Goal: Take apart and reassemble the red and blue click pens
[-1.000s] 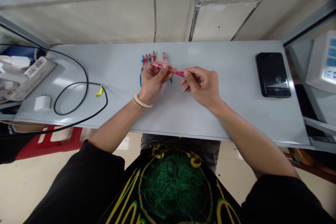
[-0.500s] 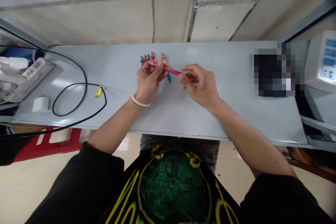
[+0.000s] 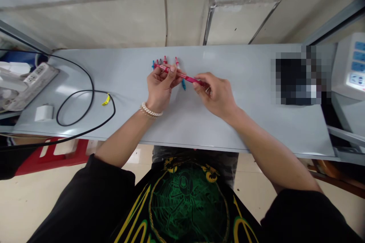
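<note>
A red-pink pen is held slantwise between both hands above the grey table. My left hand pinches its upper left part between thumb and fingers. On the pen's lower right end, the thumb and fingers of my right hand are closed. Behind my left hand lie several pens with coloured tips, among them a pink-tipped pen and a teal pen; their middles are partly hidden by my fingers and the held pen.
On the grey table, a black cable with a yellow tag loops at the left, near a white charger and a power strip. A blurred dark object is at the right.
My right hand has shifted slightly left along the pen, and its fingers have drawn in closer around the end. My left hand has moved very slightly left.
</note>
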The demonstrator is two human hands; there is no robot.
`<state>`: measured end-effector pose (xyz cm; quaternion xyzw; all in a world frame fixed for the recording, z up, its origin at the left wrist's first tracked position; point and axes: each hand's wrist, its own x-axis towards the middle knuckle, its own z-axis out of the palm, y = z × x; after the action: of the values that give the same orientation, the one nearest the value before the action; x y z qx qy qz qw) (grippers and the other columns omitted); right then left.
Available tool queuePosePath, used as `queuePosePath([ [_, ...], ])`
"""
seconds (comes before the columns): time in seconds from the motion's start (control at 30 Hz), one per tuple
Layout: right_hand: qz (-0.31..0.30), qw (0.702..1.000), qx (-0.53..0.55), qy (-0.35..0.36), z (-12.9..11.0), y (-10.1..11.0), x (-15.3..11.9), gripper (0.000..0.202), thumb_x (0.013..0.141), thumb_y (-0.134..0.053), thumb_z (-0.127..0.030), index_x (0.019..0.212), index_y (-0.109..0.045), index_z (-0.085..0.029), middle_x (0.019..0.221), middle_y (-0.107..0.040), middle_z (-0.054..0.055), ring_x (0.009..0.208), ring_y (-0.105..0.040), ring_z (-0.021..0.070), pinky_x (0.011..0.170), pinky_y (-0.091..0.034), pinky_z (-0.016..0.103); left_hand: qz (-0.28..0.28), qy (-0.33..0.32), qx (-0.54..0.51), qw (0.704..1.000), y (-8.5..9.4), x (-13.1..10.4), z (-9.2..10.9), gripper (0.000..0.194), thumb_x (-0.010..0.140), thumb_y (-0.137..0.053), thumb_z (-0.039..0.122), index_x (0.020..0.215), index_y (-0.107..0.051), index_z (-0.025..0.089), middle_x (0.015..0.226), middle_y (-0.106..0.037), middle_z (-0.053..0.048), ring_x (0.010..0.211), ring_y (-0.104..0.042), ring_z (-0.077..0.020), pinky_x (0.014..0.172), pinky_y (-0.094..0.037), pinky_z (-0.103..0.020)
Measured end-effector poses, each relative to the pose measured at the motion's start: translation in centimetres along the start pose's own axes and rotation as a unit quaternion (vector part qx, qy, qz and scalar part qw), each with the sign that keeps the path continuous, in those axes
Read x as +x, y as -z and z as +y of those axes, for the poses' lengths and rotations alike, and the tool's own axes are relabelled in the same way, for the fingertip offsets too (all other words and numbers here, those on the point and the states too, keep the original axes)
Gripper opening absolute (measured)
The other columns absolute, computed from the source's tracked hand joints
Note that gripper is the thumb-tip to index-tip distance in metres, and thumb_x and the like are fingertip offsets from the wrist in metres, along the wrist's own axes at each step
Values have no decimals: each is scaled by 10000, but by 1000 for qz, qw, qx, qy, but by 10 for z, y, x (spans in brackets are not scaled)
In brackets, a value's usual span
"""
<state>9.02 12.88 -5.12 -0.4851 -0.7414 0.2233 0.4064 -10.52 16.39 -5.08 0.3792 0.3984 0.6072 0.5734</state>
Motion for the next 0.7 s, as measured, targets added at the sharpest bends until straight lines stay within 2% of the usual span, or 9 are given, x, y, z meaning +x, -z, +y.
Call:
queuePosePath([
  [0.1, 14, 1000, -4, 24, 0, 1, 0, 427, 1089, -558, -619, 1173, -734, -240, 985, -789, 59, 711, -631, 174, 731, -493, 334, 1, -3, 10, 1000, 0, 0, 0, 268, 904, -935, 403, 891, -739, 221, 898, -815, -15, 1011, -847, -192, 863, -679, -234],
  [0.23, -13, 999, -33, 37, 0, 3, 1, 477, 1147, -445, -577, 1067, -740, -212, 833, -745, 42, 682, -599, 162, 689, -412, 320, -16, -13, 18, 1000, 6, 2, -3, 319, 896, -937, 472, 928, -747, 216, 952, -805, -52, 1112, -829, -241, 915, -676, -298],
  [0.33, -26, 998, -49, 33, -1, 3, 1, 562, 1158, -362, -616, 1015, -720, -207, 766, -699, 32, 639, -553, 155, 651, -359, 318, -51, -38, 29, 998, 13, 6, -6, 408, 856, -948, 556, 964, -756, 212, 990, -805, -67, 1021, -831, -236, 876, -681, -331],
  [0.43, -47, 998, -32, 6, -4, 2, 1, 647, 1155, -298, -671, 890, -675, -216, 650, -607, 10, 573, -496, 144, 631, -343, 318, -79, -59, 35, 995, 18, 9, -9, 387, 867, -937, 564, 956, -752, 236, 985, -806, -52, 923, -819, -208, 816, -675, -320],
  [0.57, -93, 986, 124, -70, -11, 1, 2, 680, 1093, -378, -793, 831, -635, -220, 560, -563, -19, 505, -482, 126, 574, -379, 297, -87, -60, 64, 992, 21, 10, -10, 390, 907, -888, 599, 983, -720, 256, 1015, -790, -64, 1030, -820, -256, 872, -664, -365],
  [0.7, -149, 922, 315, -167, -14, -1, 4, 644, 996, -583, -828, 810, -635, -214, 496, -548, -49, 389, -418, 91, 423, -357, 267, -89, -69, 89, 990, 21, 11, -7, 450, 905, -859, 666, 960, -690, 252, 990, -782, -51, 1027, -830, -252, 822, -667, -325],
])
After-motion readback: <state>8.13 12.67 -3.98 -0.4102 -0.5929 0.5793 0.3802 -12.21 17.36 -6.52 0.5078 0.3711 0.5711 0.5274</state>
